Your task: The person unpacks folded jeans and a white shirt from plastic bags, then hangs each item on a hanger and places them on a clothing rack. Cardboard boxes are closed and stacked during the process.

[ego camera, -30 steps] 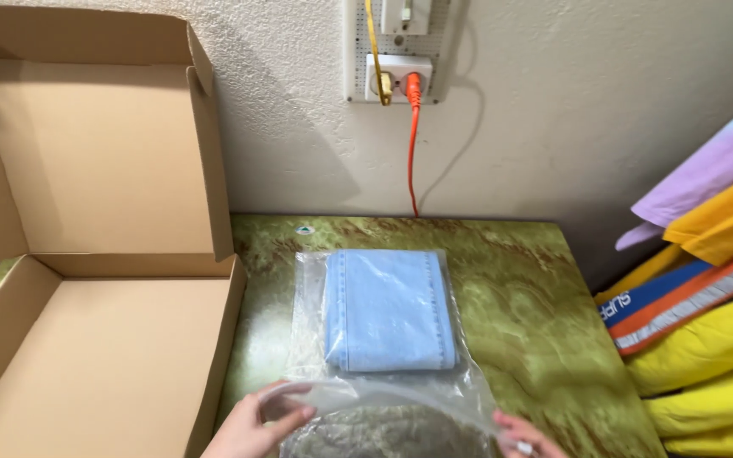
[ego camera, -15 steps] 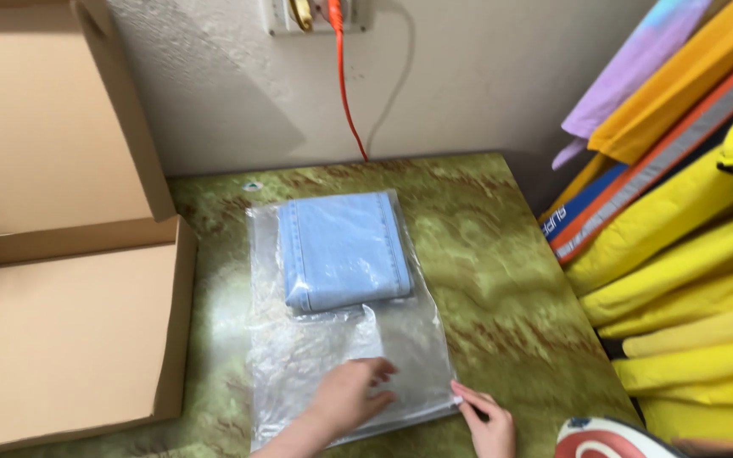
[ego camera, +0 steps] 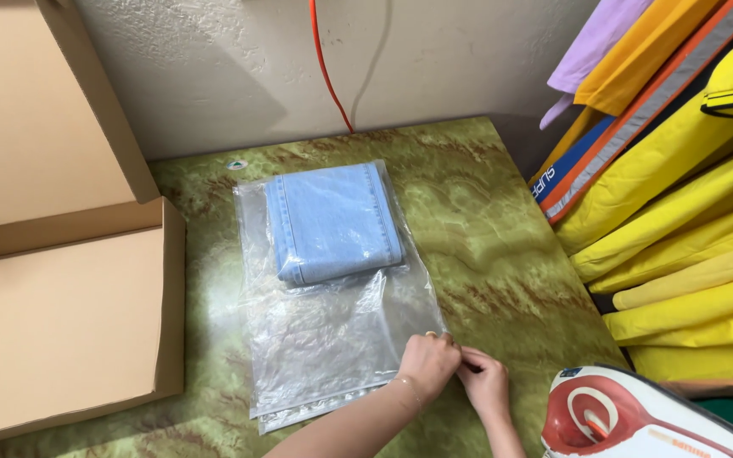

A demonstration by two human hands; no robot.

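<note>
head view:
left hand [ego camera: 428,365]: yours, enters from the bottom edge, palm down on the near right corner of the clear plastic bag [ego camera: 332,322]. Fingers curled together, tips at the bag's right edge. A thin bracelet shows at the wrist.
right hand [ego camera: 485,382]: yours, just beside the left, touching it. Fingertips pinched together at the bag's right edge. Can't tell whether plastic sits between them.
bag: lies flat on the green marbled table [ego camera: 502,246], long side running away from you. Near half is flat, wrinkled plastic with nothing inside it.
folded denim [ego camera: 332,222]: light blue, inside the bag, filling its far half. Well apart from both of your hands.
cardboard box [ego camera: 61,322]: open, on the left, its side wall just beside the bag. Lid stands up against the wall.
orange cable [ego camera: 326,64]: hangs down the wall behind the table.
yellow padded bags [ego camera: 680,220]: stacked at the right, with purple and orange ones above them.
iron [ego camera: 638,416]: red and white, bottom right, near your right hand, not touching it.
</note>
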